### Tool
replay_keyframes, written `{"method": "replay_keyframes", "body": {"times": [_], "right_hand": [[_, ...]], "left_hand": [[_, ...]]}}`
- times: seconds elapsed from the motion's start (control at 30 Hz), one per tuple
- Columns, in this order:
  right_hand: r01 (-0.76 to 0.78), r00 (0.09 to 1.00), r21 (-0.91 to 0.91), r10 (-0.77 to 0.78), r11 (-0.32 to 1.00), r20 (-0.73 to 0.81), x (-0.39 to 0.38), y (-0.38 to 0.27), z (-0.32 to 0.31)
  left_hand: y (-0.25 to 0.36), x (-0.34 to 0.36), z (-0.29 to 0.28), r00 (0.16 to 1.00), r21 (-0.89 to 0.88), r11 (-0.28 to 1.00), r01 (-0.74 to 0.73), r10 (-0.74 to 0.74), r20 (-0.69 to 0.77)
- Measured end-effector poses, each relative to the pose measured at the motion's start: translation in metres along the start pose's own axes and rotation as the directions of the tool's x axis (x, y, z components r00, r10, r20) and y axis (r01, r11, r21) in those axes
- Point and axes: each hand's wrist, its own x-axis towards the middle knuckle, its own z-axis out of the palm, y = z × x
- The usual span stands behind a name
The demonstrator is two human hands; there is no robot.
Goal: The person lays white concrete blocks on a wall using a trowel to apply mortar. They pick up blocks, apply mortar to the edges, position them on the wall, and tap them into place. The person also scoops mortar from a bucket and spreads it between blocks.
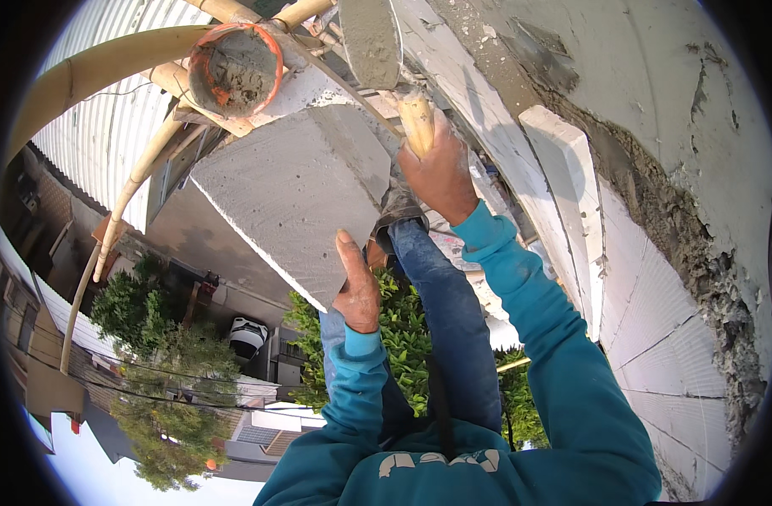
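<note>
My left hand (357,287) grips the lower corner of a pale grey block (276,190), thumb along its face and the other fingers mostly hidden beneath it. My right hand (436,173) is closed around the wooden handle of a trowel (369,46), whose long blade is coated with wet grey mortar and points away from me, beyond the block's upper right. An orange-rimmed bucket (206,67) with mortar inside sits above the block at upper left.
Bamboo poles (141,169) and corrugated roofing (107,118) are at the left. A mortar-smeared wall (689,110) and pale block edge (563,194) run down the right. My boot and jeans (436,320) are over a drop to trees (166,396), a parked car (247,337) and roofs far below.
</note>
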Motion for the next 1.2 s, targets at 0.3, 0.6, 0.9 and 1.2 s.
{"method": "replay_keyframes", "body": {"times": [0.3, 0.6, 0.9, 1.2], "right_hand": [[-0.204, 0.899, -0.298, 0.299, 0.932, 0.320, -0.003, 0.011, -0.006], [-0.147, 0.812, -0.364, 0.322, 0.920, 0.487, 0.014, -0.004, 0.001], [-0.134, 0.981, 0.026, 0.128, 0.991, 0.145, 0.012, -0.004, 0.020], [-0.044, 0.999, 0.135, 0.047, 0.990, -0.018, 0.017, 0.008, 0.026]], "left_hand": [[0.001, 0.008, 0.006, 0.982, -0.362, 0.930, -0.062, -0.008, -0.186], [-0.005, 0.008, -0.001, 0.998, -0.269, 0.963, 0.013, -0.031, -0.062], [0.013, 0.010, -0.001, 0.991, -0.219, 0.971, 0.092, -0.111, -0.078], [-0.009, 0.006, -0.007, 0.995, -0.038, 0.994, -0.099, 0.099, -0.015]]}}
